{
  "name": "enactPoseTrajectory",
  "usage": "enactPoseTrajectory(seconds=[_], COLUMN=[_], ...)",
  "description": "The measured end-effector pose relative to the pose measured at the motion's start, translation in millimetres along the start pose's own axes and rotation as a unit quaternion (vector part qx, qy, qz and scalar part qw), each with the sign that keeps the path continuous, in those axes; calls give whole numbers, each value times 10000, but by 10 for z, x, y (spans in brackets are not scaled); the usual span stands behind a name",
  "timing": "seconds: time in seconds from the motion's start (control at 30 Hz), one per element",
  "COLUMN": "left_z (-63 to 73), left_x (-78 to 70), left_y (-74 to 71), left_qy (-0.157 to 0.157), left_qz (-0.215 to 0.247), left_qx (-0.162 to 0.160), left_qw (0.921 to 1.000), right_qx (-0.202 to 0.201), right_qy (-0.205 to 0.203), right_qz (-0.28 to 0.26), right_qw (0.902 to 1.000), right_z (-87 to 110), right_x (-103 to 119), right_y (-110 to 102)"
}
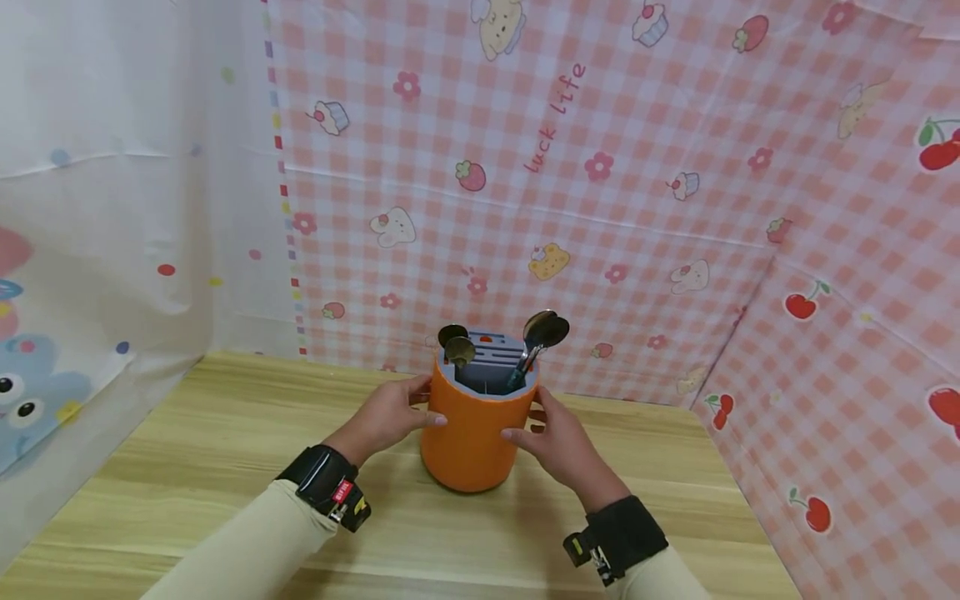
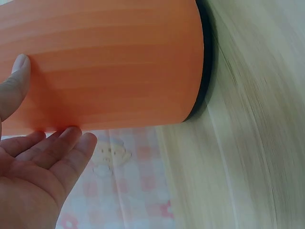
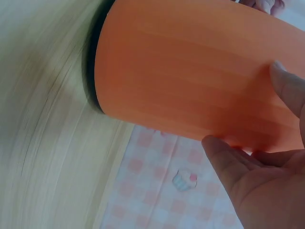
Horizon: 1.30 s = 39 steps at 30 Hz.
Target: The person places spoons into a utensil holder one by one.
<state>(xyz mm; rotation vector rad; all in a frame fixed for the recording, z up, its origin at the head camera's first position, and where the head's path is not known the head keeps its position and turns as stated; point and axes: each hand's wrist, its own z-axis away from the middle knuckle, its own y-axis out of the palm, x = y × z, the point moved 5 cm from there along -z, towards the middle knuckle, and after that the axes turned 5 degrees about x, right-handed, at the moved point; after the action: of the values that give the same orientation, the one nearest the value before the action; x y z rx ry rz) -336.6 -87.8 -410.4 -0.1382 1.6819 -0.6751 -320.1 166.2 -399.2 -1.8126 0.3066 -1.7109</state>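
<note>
An orange utensil holder (image 1: 472, 442) stands upright on the wooden table, its top grey with slots at the back and an open compartment in front. Metal spoons (image 1: 546, 329) lean out at its right. Two smaller round spoon heads (image 1: 459, 350) stick up at the left. My left hand (image 1: 393, 414) grips the holder's left side, thumb on the front and fingers round toward the back. From the right, my right hand (image 1: 558, 437) holds it the same way, with its thumb (image 3: 288, 88) on the orange wall. The lower ends of the spoons are hidden inside.
The wooden table (image 1: 465, 554) spreads around the holder. Behind it hangs a pink checked cloth (image 1: 487, 225), with another checked cloth (image 1: 862, 350) along the right. A white patterned cloth (image 1: 150, 208) hangs at the left.
</note>
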Motion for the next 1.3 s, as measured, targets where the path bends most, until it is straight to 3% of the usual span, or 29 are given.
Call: enactPoseTrajectory(seconds=[0.23, 0.53, 0.8, 0.93, 1.13, 1.3], left_z=[-155, -317, -447, -522, -593, -585], left_x=[-128, -369, -557, -659, -771, -777], left_y=[276, 712, 1010, 1169, 1334, 1367], left_qy=[-16, 437, 161, 229, 276, 161], left_qz=[303, 296, 310, 286, 72, -24], left_qx=[-11, 151, 141, 160, 143, 158], left_qw=[9995, 9985, 9993, 9992, 9995, 9997], right_qx=[25, 125, 174, 144, 20, -37], right_qy=[132, 369, 268, 279, 378, 378], right_qz=[85, 312, 491, 576, 673, 682], right_qw=[9999, 9988, 9983, 9978, 9970, 9969], right_z=[110, 339, 449, 528, 617, 639], right_x=[-172, -412, -550, -616, -686, -713], right_y=[-259, -665, -940, -1070, -1172, -1175])
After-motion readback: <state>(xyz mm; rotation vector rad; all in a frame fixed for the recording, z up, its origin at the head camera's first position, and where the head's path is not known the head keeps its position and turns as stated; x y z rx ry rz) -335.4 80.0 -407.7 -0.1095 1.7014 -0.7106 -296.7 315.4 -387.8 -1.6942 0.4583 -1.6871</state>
